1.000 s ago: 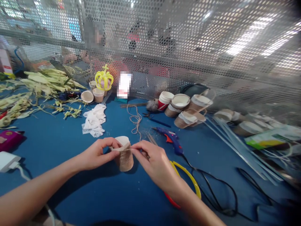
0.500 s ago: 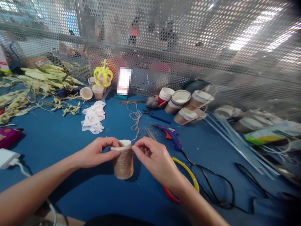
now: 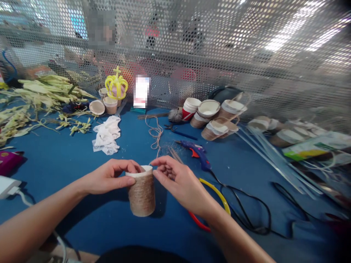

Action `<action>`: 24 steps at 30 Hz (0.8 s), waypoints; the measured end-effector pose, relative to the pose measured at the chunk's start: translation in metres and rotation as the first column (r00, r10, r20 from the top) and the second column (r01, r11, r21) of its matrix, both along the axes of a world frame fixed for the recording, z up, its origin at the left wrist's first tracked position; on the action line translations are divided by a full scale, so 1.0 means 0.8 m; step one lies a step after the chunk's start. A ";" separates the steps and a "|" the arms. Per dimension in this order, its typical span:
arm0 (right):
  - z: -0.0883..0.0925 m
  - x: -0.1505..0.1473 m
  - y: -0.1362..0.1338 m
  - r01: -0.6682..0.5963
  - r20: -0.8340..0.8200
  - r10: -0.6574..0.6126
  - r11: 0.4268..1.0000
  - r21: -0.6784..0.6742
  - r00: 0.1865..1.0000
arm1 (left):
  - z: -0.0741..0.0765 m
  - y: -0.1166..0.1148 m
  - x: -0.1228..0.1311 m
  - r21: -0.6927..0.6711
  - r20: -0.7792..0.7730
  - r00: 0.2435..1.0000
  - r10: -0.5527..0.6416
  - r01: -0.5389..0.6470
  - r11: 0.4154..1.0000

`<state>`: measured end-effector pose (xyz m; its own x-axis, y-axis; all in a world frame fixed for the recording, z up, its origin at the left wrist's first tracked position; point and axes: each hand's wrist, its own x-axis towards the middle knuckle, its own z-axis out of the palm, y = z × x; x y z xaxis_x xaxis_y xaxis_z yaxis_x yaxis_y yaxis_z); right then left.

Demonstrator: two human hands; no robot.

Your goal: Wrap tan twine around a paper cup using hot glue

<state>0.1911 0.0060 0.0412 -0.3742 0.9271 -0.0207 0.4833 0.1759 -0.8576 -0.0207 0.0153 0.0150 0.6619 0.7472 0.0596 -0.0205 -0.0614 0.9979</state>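
Note:
A paper cup wrapped in brown twine (image 3: 142, 193) stands upside down on the blue table (image 3: 82, 160) in front of me. My left hand (image 3: 111, 177) grips the cup near its top, thumb in front and fingers curled behind. My right hand (image 3: 178, 180) pinches the loose twine (image 3: 156, 137) at the cup's upper right edge. That twine trails away across the table toward the back.
A blue glue gun (image 3: 196, 152) with a black cord lies right of my hands, above a yellow and red hoop (image 3: 219, 199). Twine-wrapped cups (image 3: 216, 118) lie at the back, clear glue sticks (image 3: 274, 160) on the right, white cloth (image 3: 105, 135) and dried leaves (image 3: 41, 98) on the left.
The cup has come nearer to me and now stands straighter. Both hands kept hold and moved with it. The view has shifted a little downward.

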 end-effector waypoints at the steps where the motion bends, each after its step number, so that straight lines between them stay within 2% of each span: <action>1: 0.000 0.000 0.000 -0.004 -0.009 0.004 1.000 -0.016 1.000 | 0.000 0.000 0.000 -0.004 0.005 1.000 -0.006 0.006 1.000; 5: 0.000 0.002 0.001 -0.037 -0.047 0.033 0.996 -0.085 0.998 | -0.001 0.001 -0.002 -0.029 0.011 1.000 -0.025 0.025 0.999; 9: 0.002 0.005 0.004 -0.143 -0.082 0.132 0.980 -0.141 0.988 | 0.002 0.002 -0.002 -0.044 0.028 0.997 -0.070 0.071 0.996; 13: 0.004 0.007 0.007 -0.174 -0.042 0.170 0.976 -0.130 0.984 | 0.003 0.005 -0.001 0.040 -0.014 0.997 -0.081 0.081 0.996; 16: 0.002 0.008 0.007 -0.152 0.013 0.153 0.985 -0.085 0.988 | -0.002 0.009 -0.003 0.148 -0.055 0.998 -0.007 0.016 0.989; 18: 0.001 0.007 0.006 -0.132 0.063 0.135 0.990 -0.043 0.989 | -0.006 0.011 -0.004 0.174 -0.078 0.996 0.053 -0.039 0.984; 22: -0.001 0.005 0.007 -0.105 0.121 0.103 0.994 0.011 0.987 | -0.016 0.015 -0.003 0.147 -0.091 0.980 0.175 -0.160 0.976; 24: -0.001 0.004 0.008 -0.094 0.129 0.090 0.995 0.022 0.988 | -0.022 0.014 0.002 0.070 -0.099 0.972 0.213 -0.207 0.976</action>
